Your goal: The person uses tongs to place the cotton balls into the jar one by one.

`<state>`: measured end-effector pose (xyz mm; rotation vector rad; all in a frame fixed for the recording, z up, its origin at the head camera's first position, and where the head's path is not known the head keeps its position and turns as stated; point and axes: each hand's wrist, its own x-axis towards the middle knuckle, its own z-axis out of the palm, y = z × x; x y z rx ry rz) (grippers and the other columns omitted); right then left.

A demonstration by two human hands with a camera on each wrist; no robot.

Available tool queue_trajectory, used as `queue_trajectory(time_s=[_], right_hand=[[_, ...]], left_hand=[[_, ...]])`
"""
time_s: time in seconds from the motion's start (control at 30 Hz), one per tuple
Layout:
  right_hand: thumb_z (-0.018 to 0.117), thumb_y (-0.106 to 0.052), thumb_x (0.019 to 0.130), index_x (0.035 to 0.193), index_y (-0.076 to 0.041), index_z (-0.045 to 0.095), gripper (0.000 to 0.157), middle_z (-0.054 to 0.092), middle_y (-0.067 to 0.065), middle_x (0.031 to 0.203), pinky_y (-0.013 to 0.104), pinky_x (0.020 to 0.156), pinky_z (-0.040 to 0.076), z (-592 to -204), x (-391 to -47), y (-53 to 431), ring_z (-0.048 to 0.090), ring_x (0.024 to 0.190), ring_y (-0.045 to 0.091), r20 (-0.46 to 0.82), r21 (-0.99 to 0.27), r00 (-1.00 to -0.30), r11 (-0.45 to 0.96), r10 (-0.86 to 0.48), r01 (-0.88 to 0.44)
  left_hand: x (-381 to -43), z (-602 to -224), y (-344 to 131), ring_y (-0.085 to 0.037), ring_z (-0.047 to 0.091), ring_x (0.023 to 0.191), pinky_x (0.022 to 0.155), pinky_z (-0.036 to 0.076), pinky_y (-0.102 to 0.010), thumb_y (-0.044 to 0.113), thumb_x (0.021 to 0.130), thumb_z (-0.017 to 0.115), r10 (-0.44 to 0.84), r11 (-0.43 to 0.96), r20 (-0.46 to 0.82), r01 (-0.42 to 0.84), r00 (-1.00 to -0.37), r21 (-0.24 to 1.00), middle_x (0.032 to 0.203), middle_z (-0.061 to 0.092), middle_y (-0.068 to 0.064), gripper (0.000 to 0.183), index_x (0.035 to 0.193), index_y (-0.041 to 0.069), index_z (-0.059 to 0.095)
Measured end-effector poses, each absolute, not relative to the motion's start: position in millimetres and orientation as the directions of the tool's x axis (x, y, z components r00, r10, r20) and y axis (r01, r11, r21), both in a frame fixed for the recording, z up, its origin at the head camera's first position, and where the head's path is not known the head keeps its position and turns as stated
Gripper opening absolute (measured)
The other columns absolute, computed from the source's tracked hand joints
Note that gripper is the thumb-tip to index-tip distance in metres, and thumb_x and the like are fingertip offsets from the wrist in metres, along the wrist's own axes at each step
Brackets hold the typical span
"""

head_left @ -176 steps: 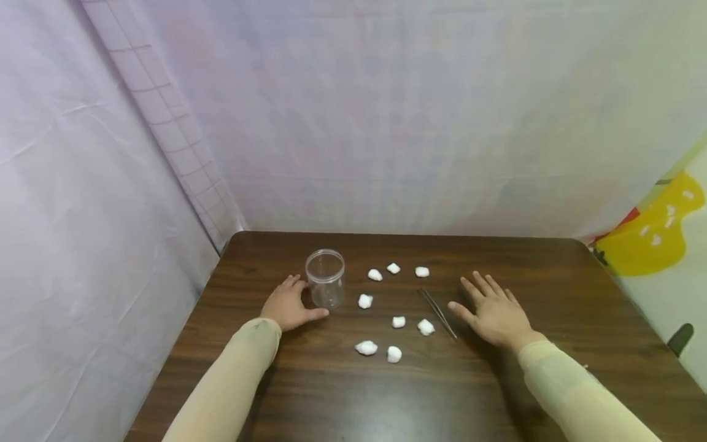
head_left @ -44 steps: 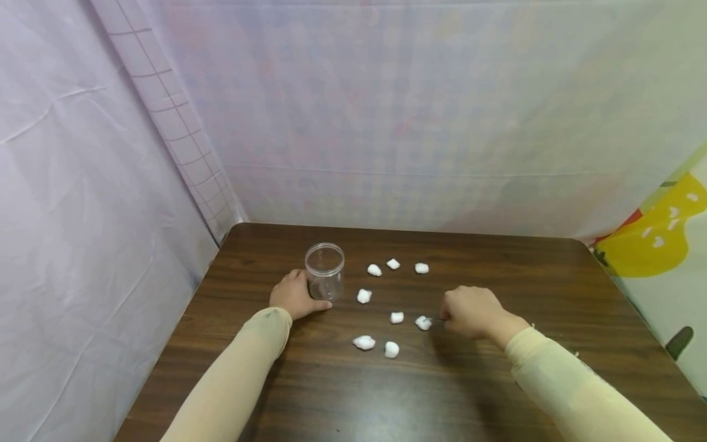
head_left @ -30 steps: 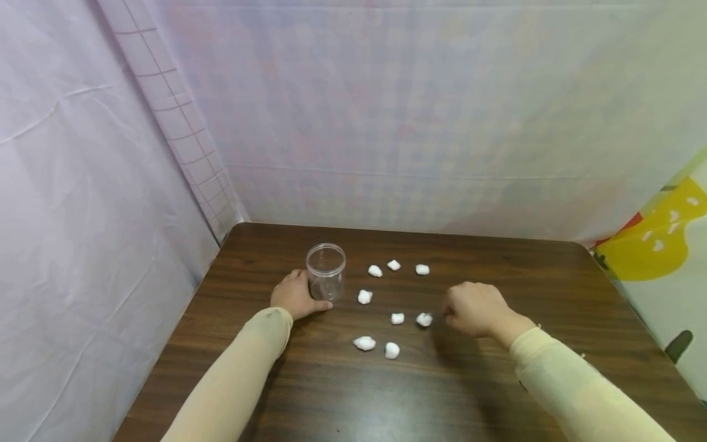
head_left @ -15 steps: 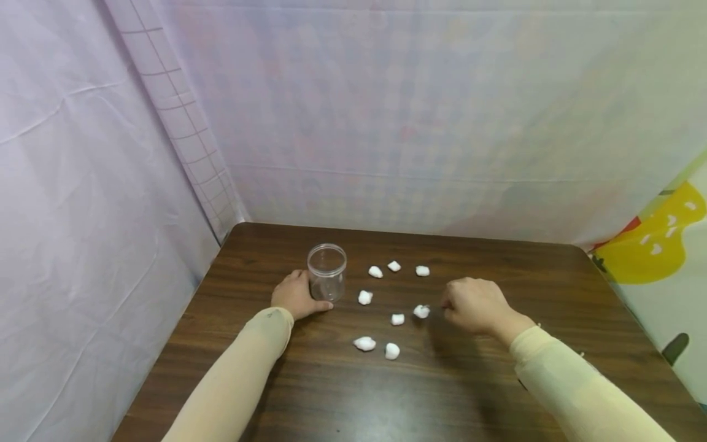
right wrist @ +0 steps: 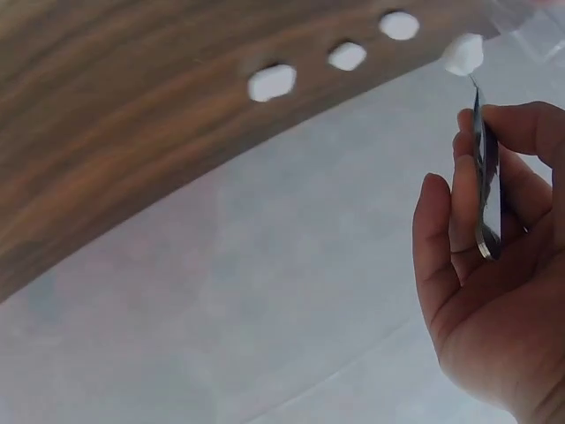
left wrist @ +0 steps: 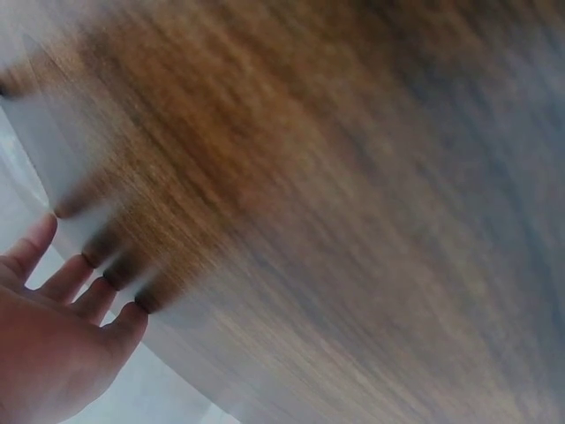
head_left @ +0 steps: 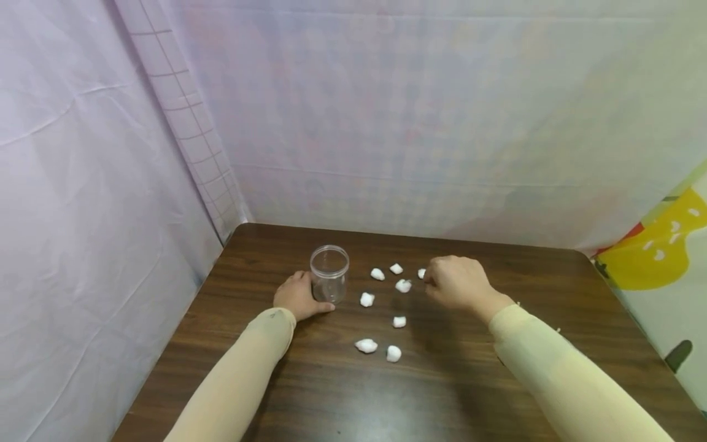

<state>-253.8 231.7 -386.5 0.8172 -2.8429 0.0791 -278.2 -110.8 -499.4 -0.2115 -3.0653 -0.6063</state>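
My right hand pinches a pair of metal tweezers, whose tips grip a white cotton ball. In the head view that cotton ball hangs left of the fist, over the table, and the fist mostly hides the tweezers. A clear plastic jar without a lid stands upright at left, and my left hand holds its lower side, thumb in front and fingers behind. The left wrist view shows those fingers from the side, low over the wood.
Several loose cotton balls, such as one right of the jar and one nearer the front, lie on the brown wooden table. One cotton ball is partly behind the right hand. A pale curtain hangs beyond the back edge.
The right hand took up the tweezers and gripped a cotton ball, lifting it from the table and moving it back and left. The left hand closed in around the jar's base.
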Motion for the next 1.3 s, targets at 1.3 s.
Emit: queue_trajectory(time_s=[1.3], right_hand=[[0.060, -0.011, 0.077, 0.052, -0.022, 0.045, 0.031, 0.046, -0.003, 0.059, 0.029, 0.038, 0.029, -357.2, -290.3, 115.1, 0.040, 0.048, 0.013, 0.251, 0.001, -0.774, 0.800, -0.581, -0.600]], left_hand=[[-279.1, -500.9, -106.7, -0.032, 0.054, 0.121, 0.102, 0.044, -0.048, 0.064, 0.068, 0.083, 0.115, 0.922, 0.034, 0.120, -0.993, 0.368, 0.129, 0.056, -0.013, 0.091, 0.132, 0.004, 0.056]])
